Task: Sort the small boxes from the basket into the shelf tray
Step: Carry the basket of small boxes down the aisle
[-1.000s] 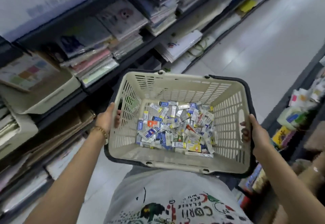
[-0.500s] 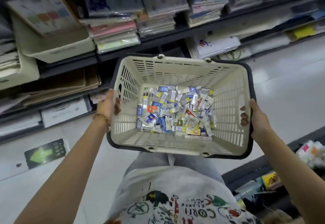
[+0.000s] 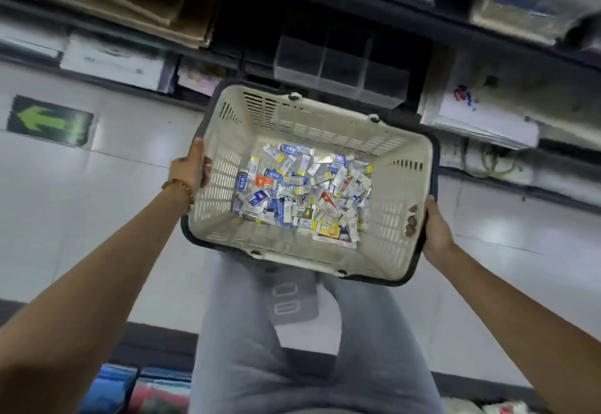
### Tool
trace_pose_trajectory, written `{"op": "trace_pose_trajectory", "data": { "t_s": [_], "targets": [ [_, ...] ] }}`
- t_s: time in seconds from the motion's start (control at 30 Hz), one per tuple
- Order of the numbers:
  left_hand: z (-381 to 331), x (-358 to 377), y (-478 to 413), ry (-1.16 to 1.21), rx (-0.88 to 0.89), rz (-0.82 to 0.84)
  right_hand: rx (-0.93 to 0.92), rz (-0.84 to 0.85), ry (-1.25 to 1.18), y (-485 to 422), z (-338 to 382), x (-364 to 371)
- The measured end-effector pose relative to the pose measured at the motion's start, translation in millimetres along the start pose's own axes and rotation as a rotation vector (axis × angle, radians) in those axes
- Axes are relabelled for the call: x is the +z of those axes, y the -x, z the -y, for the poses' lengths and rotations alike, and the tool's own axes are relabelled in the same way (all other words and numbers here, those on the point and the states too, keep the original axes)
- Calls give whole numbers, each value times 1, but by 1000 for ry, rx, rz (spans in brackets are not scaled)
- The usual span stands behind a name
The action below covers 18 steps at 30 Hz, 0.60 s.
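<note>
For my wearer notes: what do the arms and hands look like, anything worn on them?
Both forearms are bare, with no sleeves in view and no gloves. The left hand has a bracelet of golden-brown beads at its wrist. The right hand shows nothing worn.

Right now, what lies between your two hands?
The basket, gripped at each side by the left hand and right hand, with small boxes heaped on its floor; head view.

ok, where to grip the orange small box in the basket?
Likely its two long edges, from above: the orange small box lies flat at the left of the pile, and the walls of the beige slotted plastic basket block sideways approach. Left hand and right hand grip the rim; free one first.
</note>
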<state>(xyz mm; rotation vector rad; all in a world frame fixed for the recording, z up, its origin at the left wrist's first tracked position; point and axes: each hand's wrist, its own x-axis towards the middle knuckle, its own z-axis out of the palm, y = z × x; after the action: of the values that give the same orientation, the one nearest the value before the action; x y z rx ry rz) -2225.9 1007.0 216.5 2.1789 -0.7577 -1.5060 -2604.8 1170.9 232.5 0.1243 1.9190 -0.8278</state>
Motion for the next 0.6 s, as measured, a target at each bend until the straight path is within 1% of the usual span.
{"op": "trace_pose_trajectory", "data": {
  "t_s": [0.2,0.4,0.53,0.6],
  "targets": [
    [80,43,-84,-17,-55,21,8,-8,44,-111,-54,31],
    [162,93,-180,-175,-56,80,7,-35,75,-235,-116,57],
    [200,129,-224,-161,-57,155,-61,-80,85,-297,-144,65],
    [208,146,-244,-140,-23,184,-103,-102,73,-324,-152,71]
  ]
}}
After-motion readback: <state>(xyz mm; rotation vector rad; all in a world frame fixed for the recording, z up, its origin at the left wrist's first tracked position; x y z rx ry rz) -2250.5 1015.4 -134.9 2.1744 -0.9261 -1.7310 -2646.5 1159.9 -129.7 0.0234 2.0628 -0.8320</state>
